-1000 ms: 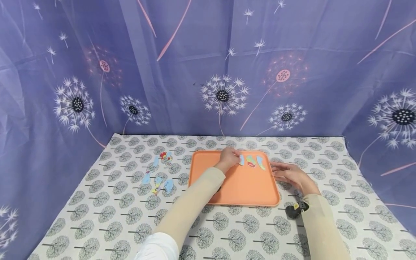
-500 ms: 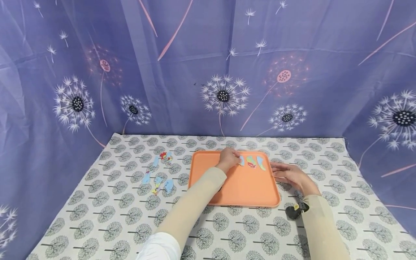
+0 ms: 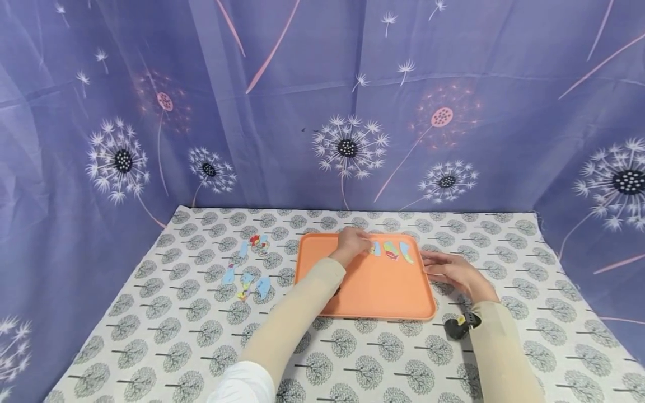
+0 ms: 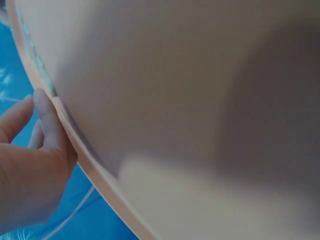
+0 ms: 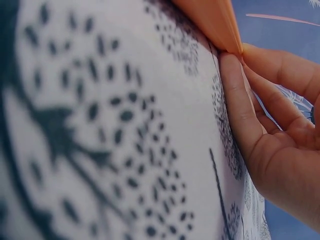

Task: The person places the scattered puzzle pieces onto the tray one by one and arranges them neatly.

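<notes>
An orange tray [image 3: 373, 291] lies flat on the cloth. Three jigsaw-like pieces are in a row near its far edge: a light blue and yellow piece [image 3: 375, 248], a green and red piece [image 3: 390, 250] and a pale blue piece with green [image 3: 406, 252]. My left hand [image 3: 351, 245] hovers over the tray's far part, fingertips beside the leftmost piece; the left wrist view shows finger and thumb tips apart. My right hand [image 3: 456, 271] is at the tray's right side, and its fairly straight fingers [image 5: 240, 85] and thumb touch the edge.
More cut pieces lie loose left of the tray, among them a red one [image 3: 254, 240], a light blue one [image 3: 229, 274] and another blue one [image 3: 263, 286]. A tree-print cloth [image 3: 322, 358] covers the table. A purple dandelion curtain [image 3: 282, 145] stands behind it.
My left hand has drawn slightly left, so more of the leftmost piece on the tray shows. The right hand stays at the tray's edge.
</notes>
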{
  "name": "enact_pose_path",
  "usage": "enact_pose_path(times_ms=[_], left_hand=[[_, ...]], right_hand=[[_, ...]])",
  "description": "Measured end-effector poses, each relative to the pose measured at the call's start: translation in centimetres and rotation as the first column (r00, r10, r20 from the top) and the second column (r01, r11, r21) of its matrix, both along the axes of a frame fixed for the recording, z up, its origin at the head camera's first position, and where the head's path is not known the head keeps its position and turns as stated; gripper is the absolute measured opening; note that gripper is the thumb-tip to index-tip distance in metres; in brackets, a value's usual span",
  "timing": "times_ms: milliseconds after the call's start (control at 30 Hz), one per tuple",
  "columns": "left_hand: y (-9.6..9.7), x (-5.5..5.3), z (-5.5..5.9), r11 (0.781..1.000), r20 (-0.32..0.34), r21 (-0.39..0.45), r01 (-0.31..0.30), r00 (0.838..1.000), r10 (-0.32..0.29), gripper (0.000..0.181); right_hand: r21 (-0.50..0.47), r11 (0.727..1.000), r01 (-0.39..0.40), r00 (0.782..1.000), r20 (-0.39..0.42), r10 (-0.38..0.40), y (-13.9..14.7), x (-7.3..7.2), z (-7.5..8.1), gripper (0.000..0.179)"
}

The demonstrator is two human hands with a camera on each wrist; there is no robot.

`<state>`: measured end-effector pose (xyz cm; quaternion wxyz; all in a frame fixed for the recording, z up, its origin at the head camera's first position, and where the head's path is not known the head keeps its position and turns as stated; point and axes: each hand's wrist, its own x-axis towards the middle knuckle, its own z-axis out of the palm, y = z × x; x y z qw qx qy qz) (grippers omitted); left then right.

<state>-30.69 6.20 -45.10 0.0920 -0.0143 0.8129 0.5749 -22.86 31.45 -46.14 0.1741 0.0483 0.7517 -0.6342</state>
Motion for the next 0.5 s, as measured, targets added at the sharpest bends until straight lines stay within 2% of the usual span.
enact_pose_path(times_ms=[133, 333, 500], left_hand=[[-0.8, -0.2, 0.2, 0.995, 0.005, 0.1, 0.008, 1.0, -0.009, 0.025], [-3.0, -0.4, 1.1, 0.989, 0.015, 0.138, 0.045, 0.999, -0.047, 0.026], [-5.0, -0.6, 2.1, 0.967, -0.009, 0.248, 0.064, 0.998, -0.064, 0.028]], right_hand=[[0.019, 1.0, -0.003, 1.0, -0.001, 0.003, 0.0, 0.1, 0.1, 0.067], [0.014, 1.0, -0.013, 1.0, -0.015, 0.013, 0.0, 0.1, 0.2, 0.067], [0.014, 0.999, -0.035, 0.999, -0.009, 0.035, -0.1, 0.1, 0.3, 0.067]])
